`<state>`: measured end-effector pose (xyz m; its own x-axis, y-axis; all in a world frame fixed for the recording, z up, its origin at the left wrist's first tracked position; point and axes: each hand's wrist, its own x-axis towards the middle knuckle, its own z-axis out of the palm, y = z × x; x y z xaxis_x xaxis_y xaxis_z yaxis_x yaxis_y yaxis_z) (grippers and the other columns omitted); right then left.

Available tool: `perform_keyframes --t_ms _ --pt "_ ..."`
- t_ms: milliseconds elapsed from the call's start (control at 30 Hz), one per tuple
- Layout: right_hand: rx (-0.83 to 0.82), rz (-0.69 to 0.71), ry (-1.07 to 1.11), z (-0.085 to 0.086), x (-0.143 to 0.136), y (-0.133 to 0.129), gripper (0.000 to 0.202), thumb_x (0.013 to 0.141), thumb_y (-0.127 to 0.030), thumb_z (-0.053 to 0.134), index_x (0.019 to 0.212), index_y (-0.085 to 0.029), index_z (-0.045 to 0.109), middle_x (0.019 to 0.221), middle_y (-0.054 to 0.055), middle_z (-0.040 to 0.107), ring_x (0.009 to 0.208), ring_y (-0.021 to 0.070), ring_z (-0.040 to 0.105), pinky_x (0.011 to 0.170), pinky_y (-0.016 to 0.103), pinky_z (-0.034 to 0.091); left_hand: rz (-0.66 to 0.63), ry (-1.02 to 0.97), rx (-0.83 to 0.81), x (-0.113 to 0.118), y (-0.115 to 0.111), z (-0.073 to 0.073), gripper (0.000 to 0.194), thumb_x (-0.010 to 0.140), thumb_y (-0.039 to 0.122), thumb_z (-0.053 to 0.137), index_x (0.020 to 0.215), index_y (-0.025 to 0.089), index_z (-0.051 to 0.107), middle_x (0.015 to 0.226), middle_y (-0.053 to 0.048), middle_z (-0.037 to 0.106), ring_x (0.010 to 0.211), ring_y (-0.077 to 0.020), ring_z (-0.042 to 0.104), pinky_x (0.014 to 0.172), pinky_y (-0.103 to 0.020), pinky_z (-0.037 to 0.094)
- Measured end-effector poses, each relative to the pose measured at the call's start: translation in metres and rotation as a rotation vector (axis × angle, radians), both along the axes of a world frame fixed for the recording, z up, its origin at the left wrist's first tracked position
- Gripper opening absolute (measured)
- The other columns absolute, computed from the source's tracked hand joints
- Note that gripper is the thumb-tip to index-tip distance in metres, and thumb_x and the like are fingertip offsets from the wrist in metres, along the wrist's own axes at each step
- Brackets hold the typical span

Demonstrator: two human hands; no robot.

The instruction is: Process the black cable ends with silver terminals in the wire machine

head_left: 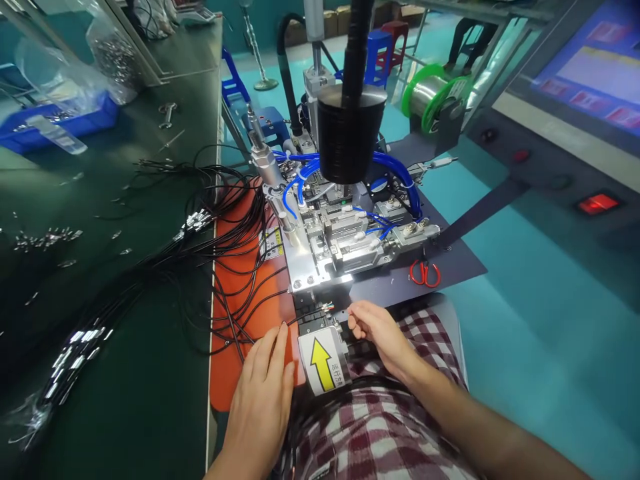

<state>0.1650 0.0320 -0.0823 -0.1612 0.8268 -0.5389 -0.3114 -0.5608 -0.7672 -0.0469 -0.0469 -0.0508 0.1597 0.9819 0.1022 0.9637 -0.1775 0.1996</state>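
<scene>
My left hand [264,387] lies with its fingers stretched out on the orange mat [250,280], its fingertips beside a black cable [298,321]. That cable runs to a dark fixture, where its stripped end shows small coloured wires [327,307]. Just right of these wires, my right hand [375,330] is closed, fingertips curled against the thumb. Whether anything is pinched there is hidden. Between the hands sits a white label with a yellow arrow [323,363]. Directly ahead stands a metal machine [345,233] with blue air tubes.
Black cables [195,253] spread from the dark green table [165,400] across the mat. Red-handled scissors [425,273] lie right of the machine. A black nozzle [351,133] hangs above it. A green wire spool [435,97], a control screen [595,73] and a blue bin [60,123] stand around.
</scene>
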Motion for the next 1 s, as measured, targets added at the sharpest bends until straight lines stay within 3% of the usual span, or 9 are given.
perform_keyframes --t_ms 433,867,1000 --pt "-0.012 -0.048 -0.016 -0.009 0.019 -0.014 0.029 0.073 -0.043 0.068 0.071 -0.016 0.059 0.063 -0.002 0.055 0.053 0.0094 0.044 0.053 0.024 0.032 0.048 0.093 0.033 0.008 0.006 0.002 0.046 0.095 0.024 0.034 0.139 0.014 0.041 0.132 -0.014 0.052 0.120 -0.0288 0.048 0.093 -0.044 0.049" --pt "-0.062 -0.071 -0.048 -0.009 0.028 -0.024 0.025 0.070 -0.039 0.068 0.068 -0.017 0.057 0.062 -0.002 0.054 0.052 0.0091 0.043 0.053 0.024 0.031 0.041 0.106 0.059 0.008 0.003 0.000 0.050 0.093 0.018 0.034 0.143 0.018 0.035 0.133 -0.013 0.053 0.122 -0.0274 0.049 0.096 -0.045 0.048" --pt "-0.067 -0.064 -0.042 -0.010 0.029 -0.026 0.025 0.070 -0.040 0.068 0.069 -0.017 0.057 0.062 -0.002 0.054 0.053 0.0095 0.042 0.053 0.025 0.031 0.042 0.105 0.034 0.007 0.023 0.001 0.046 0.094 0.021 0.034 0.139 0.014 0.040 0.136 -0.015 0.050 0.124 -0.0288 0.047 0.098 -0.046 0.048"
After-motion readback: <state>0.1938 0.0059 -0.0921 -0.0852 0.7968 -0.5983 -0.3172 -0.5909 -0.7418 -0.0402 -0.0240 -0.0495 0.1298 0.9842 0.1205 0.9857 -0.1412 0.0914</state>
